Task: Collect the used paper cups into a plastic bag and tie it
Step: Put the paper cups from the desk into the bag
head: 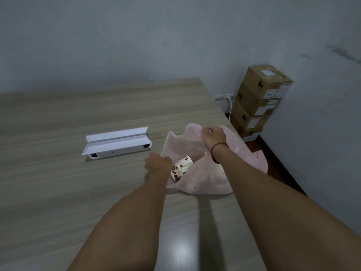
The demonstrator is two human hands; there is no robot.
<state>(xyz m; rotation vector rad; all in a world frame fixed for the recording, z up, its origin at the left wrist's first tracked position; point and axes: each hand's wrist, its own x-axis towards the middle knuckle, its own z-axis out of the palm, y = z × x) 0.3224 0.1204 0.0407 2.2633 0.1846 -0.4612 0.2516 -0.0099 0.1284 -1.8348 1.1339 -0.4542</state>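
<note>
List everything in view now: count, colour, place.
plastic bag: 1, pink, at the table's right edge, mouth open
paper cup: 1 visible, white with brown print, lying in the bag's mouth
open box: 1, white, long, on the table left of the bag
table: 1, grey-brown wood grain, foreground
cardboard boxes: 4 stacked, brown, on the floor by the right wall
wall socket: 1, white, white cable plugged in, behind the table
bracelet: 1, red cord, right wrist
left hand: at the bag's left rim beside the cup; grip unclear
right hand: pinches the bag's far rim, raised
</note>
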